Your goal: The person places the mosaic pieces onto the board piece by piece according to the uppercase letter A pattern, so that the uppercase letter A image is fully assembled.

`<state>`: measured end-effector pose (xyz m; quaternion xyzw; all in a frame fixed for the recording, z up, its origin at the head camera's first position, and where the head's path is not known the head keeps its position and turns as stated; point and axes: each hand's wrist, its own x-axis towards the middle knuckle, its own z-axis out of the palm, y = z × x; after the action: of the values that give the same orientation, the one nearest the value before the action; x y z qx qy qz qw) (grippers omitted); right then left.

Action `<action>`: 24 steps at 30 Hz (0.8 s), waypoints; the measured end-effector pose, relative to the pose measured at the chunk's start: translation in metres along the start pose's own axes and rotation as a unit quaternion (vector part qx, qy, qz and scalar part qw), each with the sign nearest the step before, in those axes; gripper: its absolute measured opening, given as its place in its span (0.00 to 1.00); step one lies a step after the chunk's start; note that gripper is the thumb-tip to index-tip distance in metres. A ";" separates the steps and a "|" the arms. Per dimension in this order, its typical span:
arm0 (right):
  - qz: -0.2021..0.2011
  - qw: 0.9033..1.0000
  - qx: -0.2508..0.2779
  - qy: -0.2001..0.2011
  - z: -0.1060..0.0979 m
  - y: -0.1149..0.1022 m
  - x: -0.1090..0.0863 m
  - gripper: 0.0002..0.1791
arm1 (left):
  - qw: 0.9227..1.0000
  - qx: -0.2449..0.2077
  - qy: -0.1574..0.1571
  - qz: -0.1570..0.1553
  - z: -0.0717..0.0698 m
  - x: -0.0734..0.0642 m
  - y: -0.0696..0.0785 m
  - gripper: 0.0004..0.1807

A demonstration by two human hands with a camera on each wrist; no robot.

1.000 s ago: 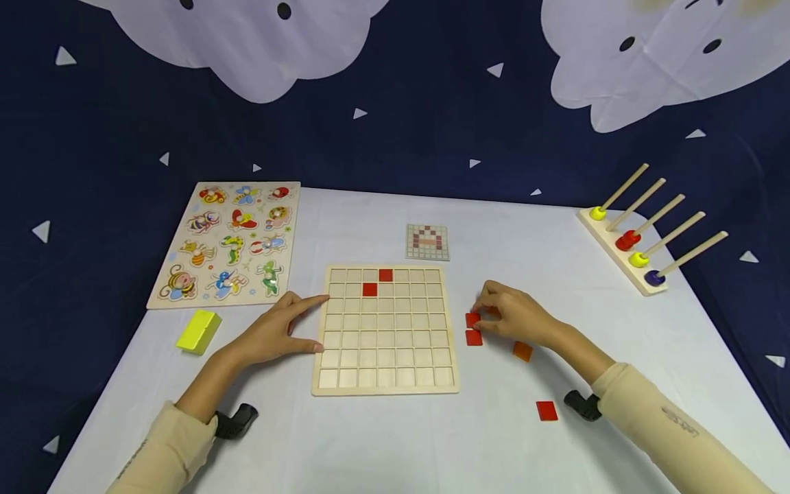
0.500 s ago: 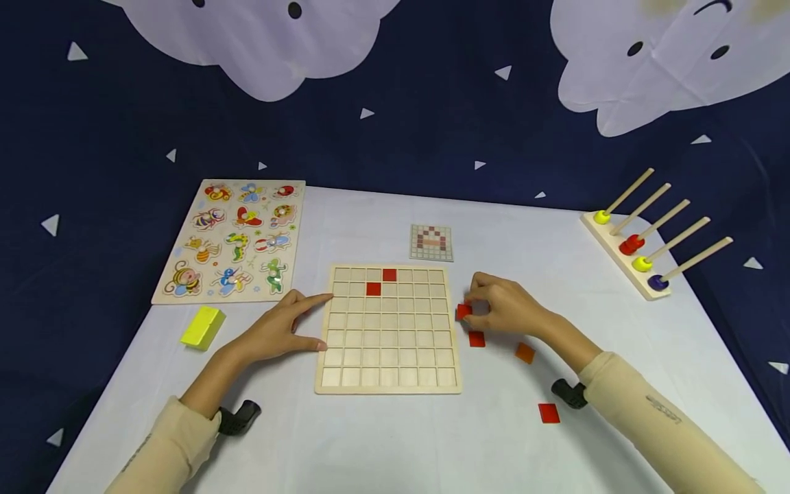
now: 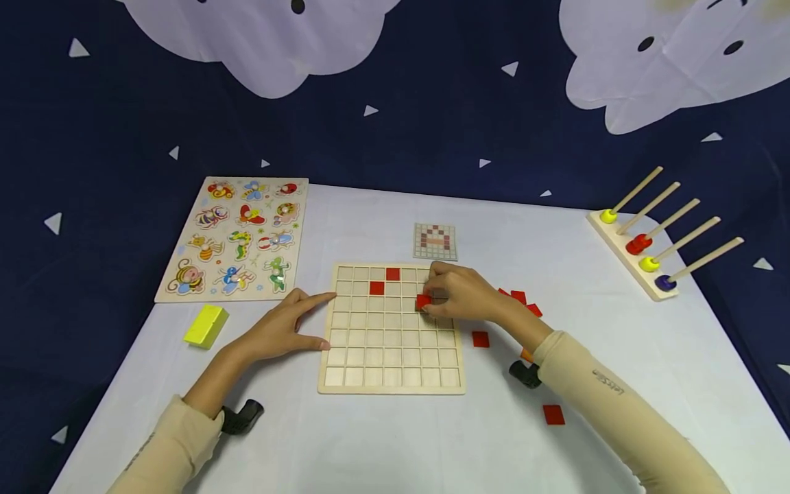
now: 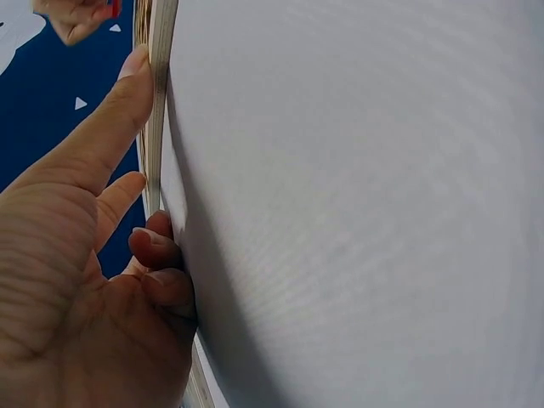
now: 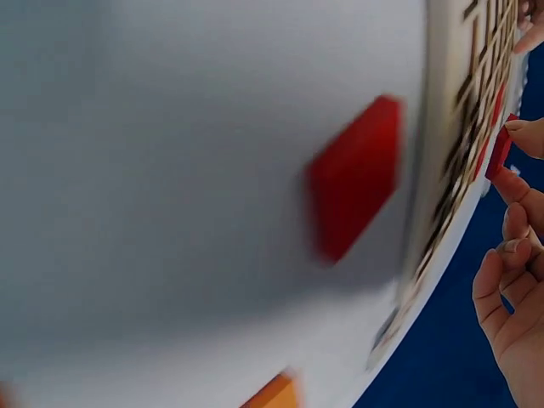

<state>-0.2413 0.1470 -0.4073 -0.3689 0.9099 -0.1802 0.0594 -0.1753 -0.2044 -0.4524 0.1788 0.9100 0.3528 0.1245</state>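
Note:
A wooden grid board (image 3: 393,391) lies in the middle of the table, with a red square tile (image 3: 393,274) in its top row and another red tile (image 3: 377,288) one row lower to the left. Between thumb and fingertips my right hand (image 3: 463,291) pinches a red square tile (image 3: 422,302) over the right part of the board. The right wrist view shows this pinched tile (image 5: 501,151) tilted above the grid. With thumb and index finger stretched apart, my left hand (image 3: 278,329) touches the board's left edge; its other fingers are bent in the left wrist view.
Loose red tiles (image 3: 480,339) (image 3: 554,415) and a partly hidden orange tile (image 3: 527,355) lie right of the board. A pattern card (image 3: 435,241) lies behind it. An insect puzzle (image 3: 234,240) and yellow block (image 3: 206,326) are left, a peg stand (image 3: 636,257) far right.
My right hand has picked up a red tile from the table right of the board and carried it left over the grid. My left hand stays at the board's edge.

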 end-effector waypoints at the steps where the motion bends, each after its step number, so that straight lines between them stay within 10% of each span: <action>1: -0.004 1.000 -0.003 -0.001 0.001 -0.003 0.005 0.15 | 1.000 0.000 0.000 -0.001 0.000 0.000 0.000 0.49; 24: -0.075 0.995 -0.060 -0.037 0.029 -0.057 0.079 0.09 | 1.000 -0.001 -0.003 -0.004 0.000 0.001 -0.001 0.49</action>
<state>-0.2544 0.0460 -0.4113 -0.4451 0.8861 -0.1158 0.0577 -0.1762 -0.2048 -0.4533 0.1763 0.9100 0.3523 0.1289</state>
